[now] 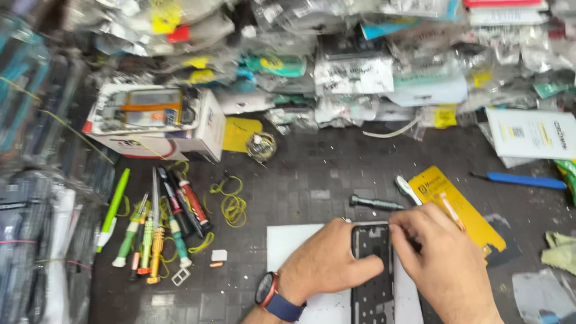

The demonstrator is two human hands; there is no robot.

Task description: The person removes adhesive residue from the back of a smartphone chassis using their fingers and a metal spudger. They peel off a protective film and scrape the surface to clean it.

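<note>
— What do the hands have?

— One dark phone frame (373,270) lies on a white mat (288,243) at the near edge. The left hand (327,261) presses it down, thumb across its face, fingers curled at its edge. The right hand (441,258) pinches at its top right corner; whether the fingers grip a tool I cannot tell.

— And around them?

— One grey screwdriver bit (375,203) just beyond, one yellow card (459,213), one blue tool (522,179), one white box (159,123), and about seven screwdrivers (159,231) at left.
</note>
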